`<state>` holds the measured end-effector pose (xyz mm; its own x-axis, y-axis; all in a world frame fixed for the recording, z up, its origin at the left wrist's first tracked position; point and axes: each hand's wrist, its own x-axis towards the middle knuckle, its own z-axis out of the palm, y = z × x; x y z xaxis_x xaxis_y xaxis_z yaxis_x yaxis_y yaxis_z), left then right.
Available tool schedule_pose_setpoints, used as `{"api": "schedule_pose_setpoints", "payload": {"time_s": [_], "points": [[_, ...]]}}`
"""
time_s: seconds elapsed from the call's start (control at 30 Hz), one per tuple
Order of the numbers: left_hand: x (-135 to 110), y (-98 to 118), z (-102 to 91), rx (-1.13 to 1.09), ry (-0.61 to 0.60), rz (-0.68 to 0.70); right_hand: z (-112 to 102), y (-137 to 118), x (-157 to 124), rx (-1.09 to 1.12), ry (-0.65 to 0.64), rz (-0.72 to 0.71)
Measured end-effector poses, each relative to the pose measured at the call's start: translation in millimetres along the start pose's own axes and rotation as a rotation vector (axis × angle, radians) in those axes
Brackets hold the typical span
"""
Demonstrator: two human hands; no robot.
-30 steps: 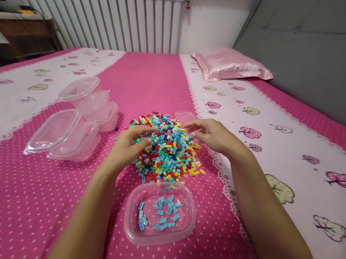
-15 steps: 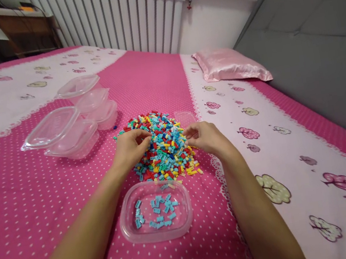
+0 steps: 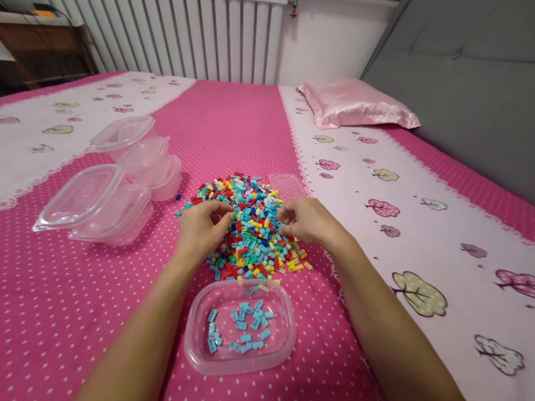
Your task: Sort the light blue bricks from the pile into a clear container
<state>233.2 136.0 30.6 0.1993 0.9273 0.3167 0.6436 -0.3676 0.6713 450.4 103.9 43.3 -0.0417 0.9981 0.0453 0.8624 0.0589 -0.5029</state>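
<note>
A heap of small building bricks (image 3: 249,231) in red, yellow, green, white and several blues lies on the bedspread. At its left side is my left hand (image 3: 204,228), thumb and fingers pinched together over the bricks; what they hold, if anything, is hidden. My right hand (image 3: 308,220) is at the heap's right edge, fingers curled with a gap between thumb and forefinger and no brick visible there. In front of the heap stands a clear plastic container (image 3: 199,361) with several light blue bricks (image 3: 254,322) scattered on its bottom.
Several more clear plastic containers (image 3: 115,209) stand at the left, some stacked askew. A clear lid-like piece (image 3: 288,185) lies behind my right hand. One dark blue brick (image 3: 178,196) sits apart. Farther off are a pink pillow (image 3: 356,103), a grey headboard (image 3: 478,49) and a radiator (image 3: 187,26).
My right hand has moved slightly left, closer over the heap's right edge. The left hand stays in place, and the bricks in the container look the same.
</note>
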Motion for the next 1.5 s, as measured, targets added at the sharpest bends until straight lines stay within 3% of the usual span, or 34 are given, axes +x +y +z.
{"api": "schedule_pose_setpoints", "payload": {"time_s": [0.37,0.6,0.73,0.87,0.97,1.1,1.27,1.43,1.5], "points": [[0.1,0.0,0.9,0.015,-0.025,0.127,-7.3,-2.7,-4.0,-0.021,-0.009,0.033],[-2.6,6.5,2.1,-0.046,0.011,0.15,-16.0,-2.5,-4.9,0.107,0.099,-0.028],[-5.9,20.8,0.9,-0.483,0.03,-0.039,-19.2,-13.7,-7.7,0.253,0.136,-0.144],[-6.4,33.2,-4.2,-1.017,-0.219,-0.385,-19.6,-32.3,-15.5,0.341,0.177,-0.332],[-6.4,37.5,-8.4,-1.143,-0.4,-0.614,-16.4,-44.5,-21.3,0.337,0.167,-0.439],[-7.1,38.2,-14.3,-1.196,-0.502,-0.693,-11.3,-52.9,-24.0,0.299,0.172,-0.512],[-3.9,35.6,-21.1,-1.216,-0.516,-0.826,-13.9,-45.1,-19.9,0.339,0.291,-0.381],[1.0,30.2,-25.7,-1.313,-0.335,-0.826,-21.6,-21.8,-12.8,0.294,0.325,-0.148],[2.6,26.5,-28.0,-1.353,-0.314,-0.815,-23.4,-14.2,-11.1,0.212,0.301,-0.063]]}}
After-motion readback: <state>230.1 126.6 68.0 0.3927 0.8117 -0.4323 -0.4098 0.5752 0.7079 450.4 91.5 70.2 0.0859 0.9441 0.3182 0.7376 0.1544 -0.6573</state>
